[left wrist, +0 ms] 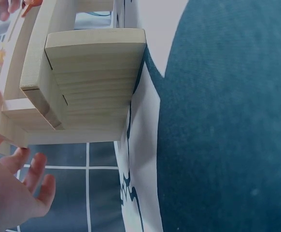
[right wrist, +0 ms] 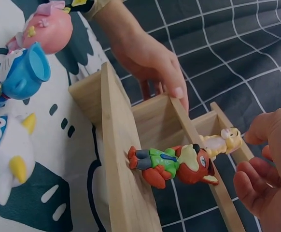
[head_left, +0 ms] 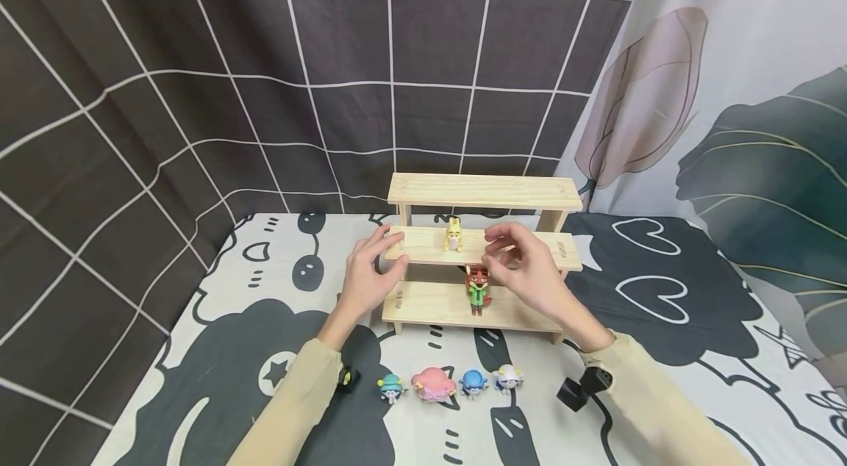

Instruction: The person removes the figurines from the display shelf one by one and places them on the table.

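Observation:
A three-tier wooden shelf stands on the patterned cloth. My left hand holds the left end of its middle board, thumb at the front edge and fingers toward the back. On that board stands a small yellow long-eared figurine, upright. A fox figurine in a green shirt stands on the lowest board, its head overlapping the middle board's front edge in the head view. Just right of the yellow figurine hovers my right hand, fingers loosely bent with nothing between them, as the right wrist view shows.
In front of the shelf sit a green-capped figurine, a pink one, a blue one and a white one. A dark grid-patterned curtain hangs behind. A black cable runs by the right sleeve.

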`<state>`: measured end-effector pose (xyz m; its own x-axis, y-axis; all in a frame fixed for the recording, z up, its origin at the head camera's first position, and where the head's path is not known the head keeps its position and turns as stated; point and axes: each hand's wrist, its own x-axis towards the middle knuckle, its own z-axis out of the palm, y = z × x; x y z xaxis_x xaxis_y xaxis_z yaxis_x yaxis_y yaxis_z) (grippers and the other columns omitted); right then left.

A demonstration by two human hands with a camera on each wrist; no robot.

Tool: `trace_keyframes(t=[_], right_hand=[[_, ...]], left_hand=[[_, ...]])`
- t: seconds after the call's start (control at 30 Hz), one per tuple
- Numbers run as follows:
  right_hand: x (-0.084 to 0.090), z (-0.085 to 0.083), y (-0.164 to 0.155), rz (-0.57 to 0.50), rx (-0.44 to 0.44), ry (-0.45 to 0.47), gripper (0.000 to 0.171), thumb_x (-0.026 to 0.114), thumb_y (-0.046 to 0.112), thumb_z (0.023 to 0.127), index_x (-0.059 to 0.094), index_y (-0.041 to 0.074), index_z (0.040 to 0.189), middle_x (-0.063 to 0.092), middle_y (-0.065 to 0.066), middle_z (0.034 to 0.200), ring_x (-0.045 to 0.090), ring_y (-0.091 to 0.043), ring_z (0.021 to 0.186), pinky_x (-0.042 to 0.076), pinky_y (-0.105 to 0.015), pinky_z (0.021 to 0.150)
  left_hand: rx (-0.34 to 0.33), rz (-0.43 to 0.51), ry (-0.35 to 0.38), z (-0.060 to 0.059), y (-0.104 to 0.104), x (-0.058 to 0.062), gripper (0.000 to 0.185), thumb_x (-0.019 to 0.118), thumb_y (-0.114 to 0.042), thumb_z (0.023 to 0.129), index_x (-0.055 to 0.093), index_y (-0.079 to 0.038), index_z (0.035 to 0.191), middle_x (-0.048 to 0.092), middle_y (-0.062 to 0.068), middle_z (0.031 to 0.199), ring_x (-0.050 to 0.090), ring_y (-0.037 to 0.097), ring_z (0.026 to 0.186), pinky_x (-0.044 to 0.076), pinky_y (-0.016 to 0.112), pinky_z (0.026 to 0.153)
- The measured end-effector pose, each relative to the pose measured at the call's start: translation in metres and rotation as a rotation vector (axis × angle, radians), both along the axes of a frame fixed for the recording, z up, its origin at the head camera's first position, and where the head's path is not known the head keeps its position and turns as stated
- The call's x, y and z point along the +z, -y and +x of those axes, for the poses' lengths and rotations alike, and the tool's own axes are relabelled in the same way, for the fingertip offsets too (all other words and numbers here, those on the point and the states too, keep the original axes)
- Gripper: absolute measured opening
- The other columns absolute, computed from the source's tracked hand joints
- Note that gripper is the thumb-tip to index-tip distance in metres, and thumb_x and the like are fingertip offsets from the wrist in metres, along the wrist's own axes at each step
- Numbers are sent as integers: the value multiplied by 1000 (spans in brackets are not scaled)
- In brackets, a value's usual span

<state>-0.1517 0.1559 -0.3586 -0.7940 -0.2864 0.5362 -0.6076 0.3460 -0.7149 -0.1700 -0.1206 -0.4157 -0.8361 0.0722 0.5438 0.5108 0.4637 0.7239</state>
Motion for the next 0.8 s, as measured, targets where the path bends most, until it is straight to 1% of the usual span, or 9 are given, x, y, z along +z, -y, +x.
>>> trace_keyframes(t=[0.23,0.37,0.53,0.8], right_hand=[[3,-6,4,5,14,17,36,70,-16,82,60,-6,115,63,-19,107,65,-28,91,51,-24,69],[2,-11,6,11,21,12,36,70,-16,82,60,-7,115,64,-20,107,66,-29,91,52,-27,69],[2,-15,9,13,21,19,36,70,-16,82,60,-6,114,64,-19,108,66,-29,91,52,-27,69],[3,-21,13,40,17,21,37,70,-15,81,59,-5,115,63,-19,109,65,-28,92,52,-29,70]], left_hand=[[1,0,1,0,0,0,39,75,-12,85,71,-5,123,54,21,141,53,38,120,47,54,95],[3,-1,7,0,0,0,39,75,-13,85,71,-5,123,55,20,142,53,37,121,47,53,97],[3,-1,26,0,0,0,38,74,-12,86,71,-6,123,55,17,142,53,35,121,47,51,98],[-1,8,33,0,1,0,38,74,-13,86,71,-5,123,54,20,142,51,36,123,46,52,99]])
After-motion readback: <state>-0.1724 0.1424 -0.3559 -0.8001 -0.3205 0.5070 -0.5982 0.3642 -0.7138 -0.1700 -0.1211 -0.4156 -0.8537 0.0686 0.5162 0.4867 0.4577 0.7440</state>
